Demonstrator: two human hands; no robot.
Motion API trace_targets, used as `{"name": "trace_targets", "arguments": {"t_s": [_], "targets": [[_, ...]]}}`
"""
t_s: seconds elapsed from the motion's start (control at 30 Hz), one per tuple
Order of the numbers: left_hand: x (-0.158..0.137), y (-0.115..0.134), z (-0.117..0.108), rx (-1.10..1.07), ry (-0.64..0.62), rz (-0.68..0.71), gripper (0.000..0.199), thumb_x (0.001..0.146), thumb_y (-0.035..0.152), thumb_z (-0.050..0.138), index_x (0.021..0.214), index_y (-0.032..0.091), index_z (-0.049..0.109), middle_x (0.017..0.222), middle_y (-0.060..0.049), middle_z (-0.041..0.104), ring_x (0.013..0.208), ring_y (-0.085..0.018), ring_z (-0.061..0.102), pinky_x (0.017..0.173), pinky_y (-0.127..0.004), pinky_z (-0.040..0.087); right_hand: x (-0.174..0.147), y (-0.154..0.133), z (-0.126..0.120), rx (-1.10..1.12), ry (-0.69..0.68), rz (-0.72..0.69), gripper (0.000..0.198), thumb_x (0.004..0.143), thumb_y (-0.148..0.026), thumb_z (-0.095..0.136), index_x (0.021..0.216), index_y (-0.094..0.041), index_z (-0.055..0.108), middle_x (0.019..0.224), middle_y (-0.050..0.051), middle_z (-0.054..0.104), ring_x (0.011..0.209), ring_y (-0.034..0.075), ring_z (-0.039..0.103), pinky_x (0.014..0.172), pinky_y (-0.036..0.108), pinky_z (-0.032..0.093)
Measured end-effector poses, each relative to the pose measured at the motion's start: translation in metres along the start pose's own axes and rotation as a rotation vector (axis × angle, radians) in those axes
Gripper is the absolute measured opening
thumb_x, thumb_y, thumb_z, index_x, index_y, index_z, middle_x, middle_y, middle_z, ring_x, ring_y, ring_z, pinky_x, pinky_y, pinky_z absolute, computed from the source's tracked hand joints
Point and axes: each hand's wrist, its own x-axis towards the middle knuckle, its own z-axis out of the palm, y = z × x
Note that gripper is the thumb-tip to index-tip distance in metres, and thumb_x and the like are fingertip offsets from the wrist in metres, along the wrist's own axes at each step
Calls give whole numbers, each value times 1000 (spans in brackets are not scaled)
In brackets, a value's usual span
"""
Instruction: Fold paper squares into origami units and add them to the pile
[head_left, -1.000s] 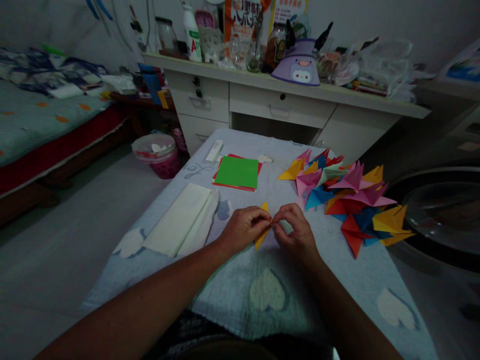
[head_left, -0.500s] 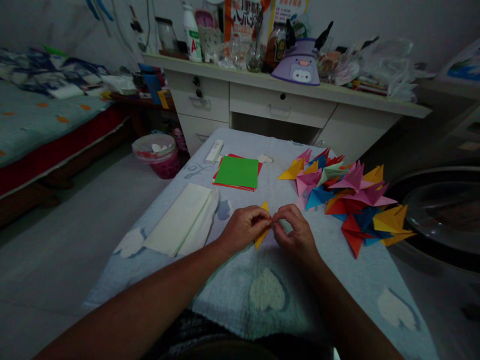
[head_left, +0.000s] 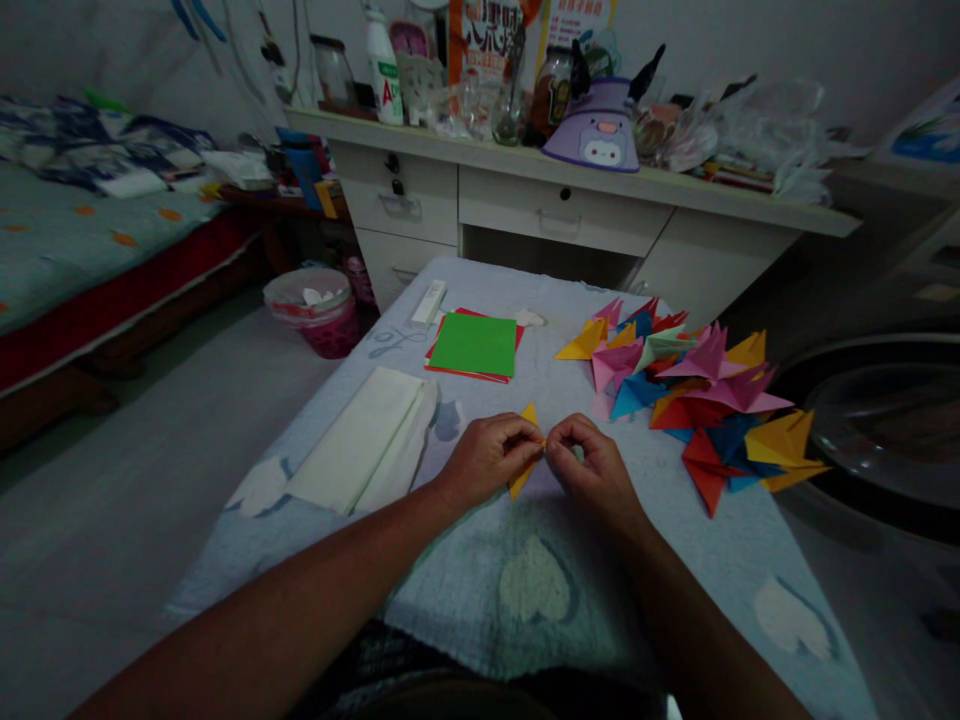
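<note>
A small piece of folded yellow origami paper (head_left: 520,483) stands out above and below my left hand (head_left: 487,452), whose thumb and fingers pinch its middle. Close on the right, my right hand (head_left: 598,470) has thumb and forefinger pressed together at the paper's narrow tip. The fingers hide most of the folds. Beyond the hands lies a stack of square paper sheets (head_left: 474,345), green on top with red edges showing. To the right is a heap of folded paper cranes (head_left: 705,365) in pink, yellow, red, blue and pale green.
A folded whitish sheet (head_left: 360,430) lies left of my hands on the cloth-covered table (head_left: 465,590), with a small white box (head_left: 430,303) farther back. Behind stands a cluttered white desk (head_left: 525,205). A pink bin (head_left: 330,325) is on the floor, and a round-doored machine (head_left: 885,430) stands right.
My right hand's fingers have shifted very slightly right and down at the paper's tip, and their curl is tighter. The left hand and the yellow paper stay almost still.
</note>
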Motion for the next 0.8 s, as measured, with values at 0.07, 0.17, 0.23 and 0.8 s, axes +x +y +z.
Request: {"name": "trace_targets", "arguments": {"t_s": [0.07, 0.17, 0.23, 0.8], "targets": [[0, 0, 0, -1, 2, 1, 8, 81, 14, 62, 83, 18, 70, 80, -1, 70, 74, -13, 63, 70, -24, 47, 0, 2, 0, 1, 3, 7, 9, 81, -24, 57, 73, -19, 57, 74, 0, 53, 72, 15, 51, 67, 28, 40], [0, 0, -1, 10, -4, 13, 9, 81, 13, 62, 83, 18, 70, 80, -1, 70, 75, -12, 63, 71, -24, 47, 0, 4, 1, 18, -8, 23, 10, 81, -24, 56, 72, -19, 58, 73, 0, 53, 71, 15, 51, 67, 28, 40], [0, 0, -1, 13, -10, 18, 10, 81, 13, 61, 83, 18, 69, 80, 0, 69, 74, -12, 63, 71, -23, 47, 1, 4, 1, 35, -15, 37, 10, 81, -24, 56, 72, -19, 58, 72, 0, 54, 70, 15, 51, 67, 28, 40], [-1, 0, -2, 49, -36, 23, 11, 80, 14, 60, 85, 17, 70, 81, -1, 71, 72, -12, 64, 66, -23, 47, 4, 4, -1, 9, -8, -57, 10, 78, -21, 58, 69, -20, 60, 71, 1, 57, 69, 15, 57, 66, 28, 45]]}}
